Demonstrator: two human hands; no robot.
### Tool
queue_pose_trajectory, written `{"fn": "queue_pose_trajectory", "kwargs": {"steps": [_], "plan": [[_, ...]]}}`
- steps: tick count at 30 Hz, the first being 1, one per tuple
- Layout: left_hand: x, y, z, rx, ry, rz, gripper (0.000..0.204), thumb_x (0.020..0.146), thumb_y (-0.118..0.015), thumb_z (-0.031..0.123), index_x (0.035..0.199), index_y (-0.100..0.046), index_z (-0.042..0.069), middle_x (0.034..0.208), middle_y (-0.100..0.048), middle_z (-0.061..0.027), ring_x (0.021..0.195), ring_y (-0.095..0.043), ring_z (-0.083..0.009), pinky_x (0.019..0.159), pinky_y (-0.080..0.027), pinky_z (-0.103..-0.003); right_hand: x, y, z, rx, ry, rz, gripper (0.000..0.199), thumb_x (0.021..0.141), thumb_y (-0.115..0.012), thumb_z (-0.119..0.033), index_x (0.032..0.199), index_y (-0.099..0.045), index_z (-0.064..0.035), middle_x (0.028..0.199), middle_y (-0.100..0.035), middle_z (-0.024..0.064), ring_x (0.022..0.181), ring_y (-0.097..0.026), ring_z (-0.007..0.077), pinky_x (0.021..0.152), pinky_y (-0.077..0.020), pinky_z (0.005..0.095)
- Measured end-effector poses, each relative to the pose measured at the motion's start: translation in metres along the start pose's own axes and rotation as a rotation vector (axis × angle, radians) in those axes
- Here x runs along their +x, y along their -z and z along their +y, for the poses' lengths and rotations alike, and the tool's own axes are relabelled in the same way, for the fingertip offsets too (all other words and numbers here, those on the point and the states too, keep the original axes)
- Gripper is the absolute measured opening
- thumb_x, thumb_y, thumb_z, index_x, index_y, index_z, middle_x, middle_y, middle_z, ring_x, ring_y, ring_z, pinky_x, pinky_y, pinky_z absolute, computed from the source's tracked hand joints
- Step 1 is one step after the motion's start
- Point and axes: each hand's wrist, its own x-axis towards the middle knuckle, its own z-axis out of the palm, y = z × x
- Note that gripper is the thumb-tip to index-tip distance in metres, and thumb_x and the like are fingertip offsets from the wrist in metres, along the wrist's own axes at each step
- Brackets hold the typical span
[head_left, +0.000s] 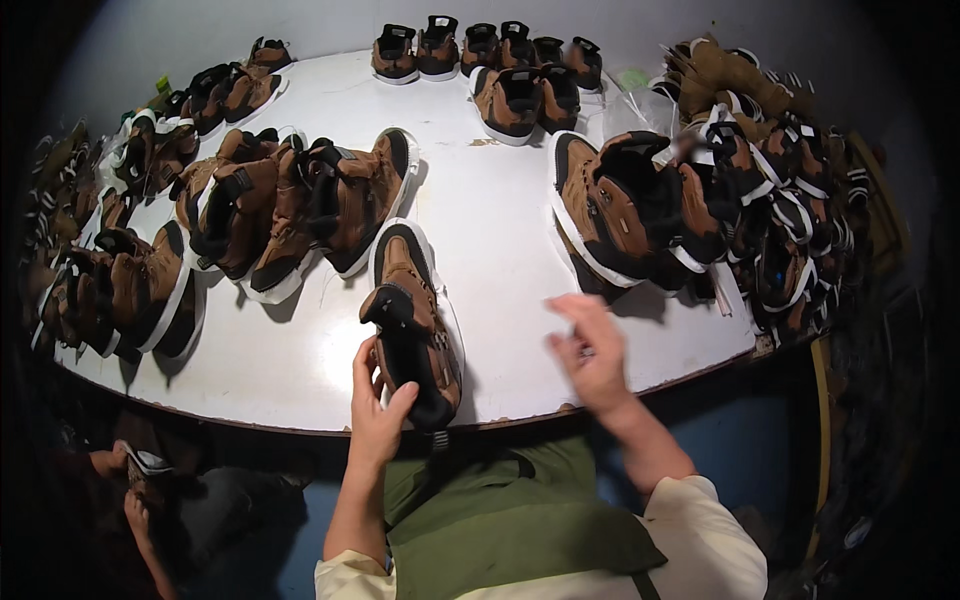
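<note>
The left hand [378,405] is gripping the brown boot's [408,320] black heel at lower centre, toe pointing up-frame, while the right hand [592,355] is hovering spread-fingered beside it.

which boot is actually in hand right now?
The brown boot at the table's near edge: the left hand grips its black collar. All other boots sit untouched.

From my end the boot [410,330] looks like matt brown suede with a black padded collar, the white table [500,230] smooth and slightly glossy.
</note>
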Motion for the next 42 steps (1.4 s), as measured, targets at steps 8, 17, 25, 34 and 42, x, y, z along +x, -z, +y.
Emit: {"fn": "queue_pose_trajectory", "kwargs": {"steps": [8,17,25,34,42], "plan": [[0.010,-0.051,-0.007,0.417,-0.270,-0.014,0.073,0.079,-0.071,0.012,0.140,-0.034,-0.003,0.132,-0.046,-0.0219,0.121,-0.051,-0.0315,0.100,-0.044,-0.039,0.004,-0.065,-0.012,0.072,-0.138,-0.164,0.063,0.081,-0.076,-0.016,0.135,-0.048,0.0006,0.124,-0.052,0.0151,0.096,-0.066,0.0288,0.077,-0.0578,0.0354],[0.019,-0.064,-0.008,0.479,-0.354,0.113,0.068,0.071,-0.071,0.009,0.131,-0.043,-0.004,0.117,-0.061,-0.0236,0.101,-0.065,-0.0379,0.085,-0.054,-0.041,-0.003,-0.042,0.018,0.132,-0.101,-0.045,0.043,0.079,-0.056,0.013,0.118,-0.065,-0.0015,0.098,-0.063,0.0084,0.066,-0.054,0.0107,0.060,-0.0456,0.0230],[0.020,-0.050,0.009,0.420,-0.396,0.029,0.090,0.067,-0.056,-0.004,0.151,-0.022,0.000,0.151,-0.033,-0.0201,0.136,-0.040,-0.0324,0.106,-0.040,-0.042,-0.012,-0.042,-0.007,0.035,-0.027,-0.070,0.050,0.073,-0.058,0.015,0.117,-0.068,-0.0062,0.095,-0.062,0.0089,0.065,-0.061,0.0153,0.059,-0.0512,0.0263],[0.043,-0.030,0.029,0.423,-0.490,0.106,0.045,0.070,-0.052,-0.014,0.113,-0.053,-0.001,0.112,-0.055,-0.0159,0.107,-0.057,-0.0287,0.096,-0.046,-0.035,-0.006,-0.063,-0.024,0.217,0.074,-0.045,0.034,0.083,-0.064,0.004,0.116,-0.068,-0.0015,0.105,-0.061,0.0095,0.064,-0.060,0.0105,0.056,-0.0481,0.0239],[0.030,0.032,-0.031,0.138,-0.388,0.300,0.042,0.072,-0.070,-0.007,0.106,-0.048,0.003,0.111,-0.054,-0.0090,0.102,-0.053,-0.0188,0.095,-0.041,-0.030,-0.002,-0.079,0.069,0.606,-0.950,-0.240,0.062,0.091,-0.063,-0.055,0.114,-0.064,0.0033,0.091,-0.061,0.0029,0.070,-0.046,0.0080,0.068,-0.0419,0.0252]]}}
